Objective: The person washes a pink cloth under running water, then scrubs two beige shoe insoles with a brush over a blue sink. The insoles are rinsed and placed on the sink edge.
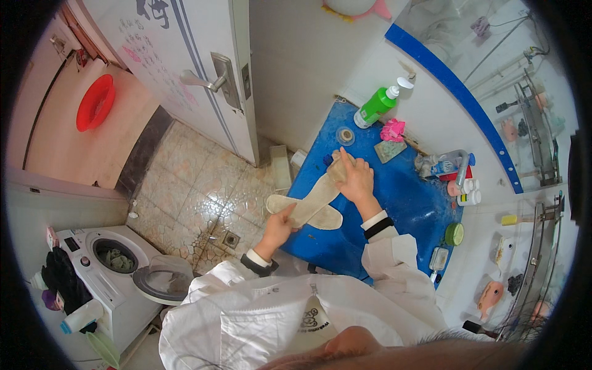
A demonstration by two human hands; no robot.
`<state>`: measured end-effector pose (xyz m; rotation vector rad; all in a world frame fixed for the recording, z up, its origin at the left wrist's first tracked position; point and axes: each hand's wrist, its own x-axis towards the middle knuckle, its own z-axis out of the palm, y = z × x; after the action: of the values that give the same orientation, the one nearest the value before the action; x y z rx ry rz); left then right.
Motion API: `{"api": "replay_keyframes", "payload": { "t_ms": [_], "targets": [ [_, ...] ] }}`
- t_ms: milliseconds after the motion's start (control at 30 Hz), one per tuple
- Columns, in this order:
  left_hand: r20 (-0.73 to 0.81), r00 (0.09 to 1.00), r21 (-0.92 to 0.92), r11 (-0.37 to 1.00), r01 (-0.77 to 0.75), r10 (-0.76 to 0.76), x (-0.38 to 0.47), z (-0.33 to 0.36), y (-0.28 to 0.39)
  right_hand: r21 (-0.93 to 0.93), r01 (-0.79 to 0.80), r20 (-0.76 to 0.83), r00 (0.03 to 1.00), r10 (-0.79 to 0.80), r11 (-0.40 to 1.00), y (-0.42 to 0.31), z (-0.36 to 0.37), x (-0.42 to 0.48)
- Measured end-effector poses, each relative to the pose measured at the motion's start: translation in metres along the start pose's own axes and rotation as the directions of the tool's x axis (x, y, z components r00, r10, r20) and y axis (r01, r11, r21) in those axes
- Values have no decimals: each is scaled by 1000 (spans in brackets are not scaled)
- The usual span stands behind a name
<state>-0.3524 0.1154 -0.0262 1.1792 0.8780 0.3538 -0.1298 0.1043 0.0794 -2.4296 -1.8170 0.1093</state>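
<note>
Two flat cream cloth pieces, sock-like in shape, lie crossed at the near left edge of the blue countertop [393, 222]. The upper cloth piece [317, 196] runs slantwise between my hands. Beneath it, the lower cloth piece [327, 217] sticks out on both sides. My right hand [358, 178] grips the upper piece's far end, bunched under the palm, with the index finger stretched forward. With thumb and fingers, my left hand [278, 226] pinches the near end where the pieces cross; some of its fingers are hidden underneath.
Along the wall stand a green pump bottle [377, 107], pink mesh [392, 130], a soap dish [390, 151], a faucet [461, 169] and small bottles [469, 198]. Left are an open door [208, 69] and a washing machine [104, 273], its round door [162, 280] swung out.
</note>
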Motion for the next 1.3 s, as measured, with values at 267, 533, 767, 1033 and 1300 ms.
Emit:
{"api": "replay_keyframes", "payload": {
  "t_ms": [267,533,767,1033,1300],
  "targets": [
    [9,1000,72,997,-2,2,1,-2,3,102,288,52,954,-294,952,-20,12,-25],
    [-3,1000,5,1000,-27,27,3,1,6,44,272,-24,962,-272,961,-14,3,-19],
    [12,1000,-89,996,-23,24,-3,-4,8,-30,20,-249,968,-27,999,16,20,-10],
    [178,644,661,394,-638,744,-9,-5,51,933,-102,250,874,417,-346,64,10,-63],
    [361,635,700,252,-669,683,-18,-13,31,980,-193,197,855,479,-57,61,-5,-100]
  ]
}}
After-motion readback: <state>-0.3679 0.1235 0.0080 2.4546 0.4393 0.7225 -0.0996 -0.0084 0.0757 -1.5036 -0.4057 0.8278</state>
